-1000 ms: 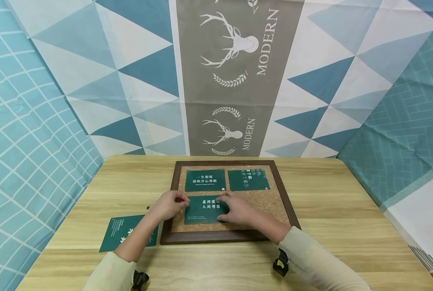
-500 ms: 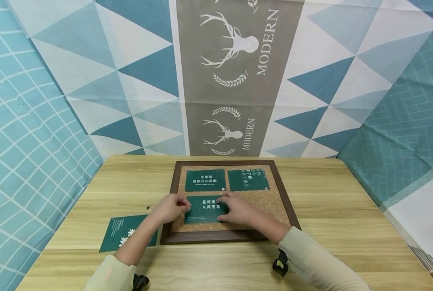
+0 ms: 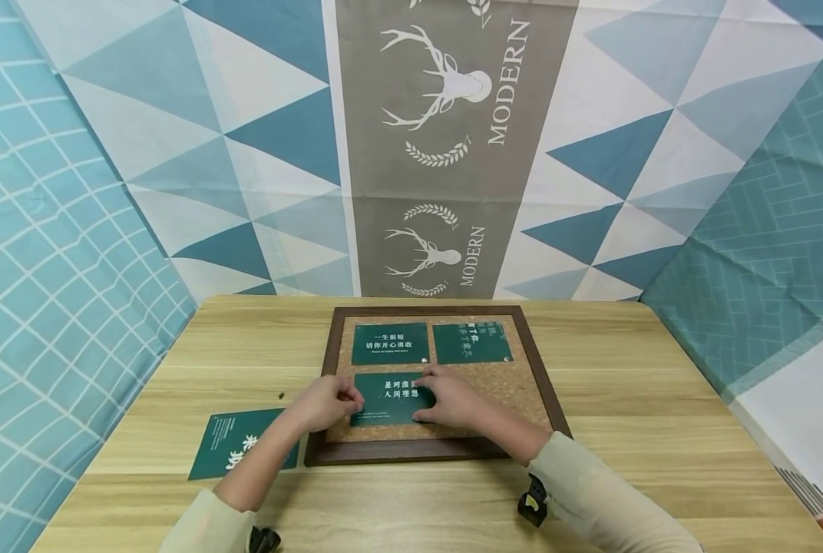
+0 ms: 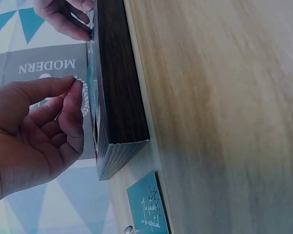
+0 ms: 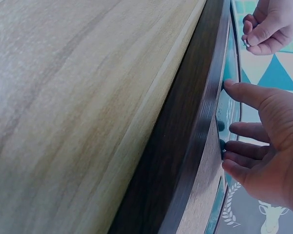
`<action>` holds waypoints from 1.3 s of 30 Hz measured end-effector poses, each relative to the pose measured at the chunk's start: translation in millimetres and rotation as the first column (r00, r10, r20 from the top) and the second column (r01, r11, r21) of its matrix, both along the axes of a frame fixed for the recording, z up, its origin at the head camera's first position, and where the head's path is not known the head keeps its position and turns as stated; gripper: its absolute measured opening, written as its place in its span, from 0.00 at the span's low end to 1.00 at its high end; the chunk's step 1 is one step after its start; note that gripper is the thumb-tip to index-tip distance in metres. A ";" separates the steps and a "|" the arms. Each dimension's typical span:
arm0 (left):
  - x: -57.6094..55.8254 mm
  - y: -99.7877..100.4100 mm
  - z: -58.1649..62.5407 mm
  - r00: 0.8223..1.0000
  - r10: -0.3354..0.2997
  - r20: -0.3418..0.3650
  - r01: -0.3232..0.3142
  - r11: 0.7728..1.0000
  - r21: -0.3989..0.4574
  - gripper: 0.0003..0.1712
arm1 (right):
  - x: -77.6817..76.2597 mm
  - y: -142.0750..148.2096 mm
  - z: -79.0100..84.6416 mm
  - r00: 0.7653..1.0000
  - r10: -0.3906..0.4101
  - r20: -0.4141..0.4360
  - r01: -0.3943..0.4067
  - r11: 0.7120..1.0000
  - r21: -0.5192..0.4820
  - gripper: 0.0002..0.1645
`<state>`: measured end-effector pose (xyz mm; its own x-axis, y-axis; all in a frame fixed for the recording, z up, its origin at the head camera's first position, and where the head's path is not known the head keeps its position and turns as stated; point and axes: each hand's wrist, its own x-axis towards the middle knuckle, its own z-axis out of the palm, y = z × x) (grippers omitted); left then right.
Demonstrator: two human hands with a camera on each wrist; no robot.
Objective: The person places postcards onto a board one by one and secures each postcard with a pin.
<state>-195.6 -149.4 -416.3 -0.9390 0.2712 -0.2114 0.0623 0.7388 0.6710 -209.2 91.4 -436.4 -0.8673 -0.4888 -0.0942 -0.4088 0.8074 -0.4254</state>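
A green card (image 3: 384, 407) with white lettering lies on the lower left of a cork board (image 3: 497, 392) in a dark wooden frame. My right hand (image 3: 453, 398) rests its spread fingertips on the card's right part; the right wrist view shows the thumb and fingers touching the surface. Over the card's left edge, my left hand (image 3: 323, 405) pinches a small shiny pin (image 5: 245, 43) between thumb and forefinger, just off the board. Two more green cards, one at the upper left (image 3: 389, 343) and one at the upper right (image 3: 472, 342), each bear a silver pin at a lower corner.
Another green card (image 3: 225, 442) lies on the wooden table (image 3: 612, 461) left of the board, partly behind my left forearm. A small dark object (image 3: 282, 395) sits above it. Patterned cloth (image 3: 280, 153) hangs behind the table.
My left hand has shifted slightly right and down, nearer the lower left of the card. My right hand has stayed nearly still on the card.
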 end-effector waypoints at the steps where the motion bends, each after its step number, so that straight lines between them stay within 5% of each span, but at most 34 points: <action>1: 0.5 0.4 0.1 1.000 -0.001 0.003 0.001 1.000 0.000 0.05 | 0.0 0.1 0.2 1.000 0.001 -0.002 -0.001 1.000 0.001 0.34; 18: 4.7 4.0 -7.0 0.997 -0.005 0.073 0.005 1.000 0.007 0.07 | -0.5 -1.4 0.4 1.000 0.024 -0.018 -0.023 0.999 0.029 0.35; 39: 2.2 6.8 -7.3 0.992 0.082 0.094 -0.079 0.996 -0.035 0.07 | 0.4 0.9 2.5 0.999 0.033 -0.014 -0.033 0.999 0.031 0.36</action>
<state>-193.4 -142.6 -423.6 -0.9328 0.1874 -0.3077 -0.0611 0.7594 0.6478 -208.8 92.3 -433.9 -0.8522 -0.5142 -0.0967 -0.4415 0.8059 -0.3945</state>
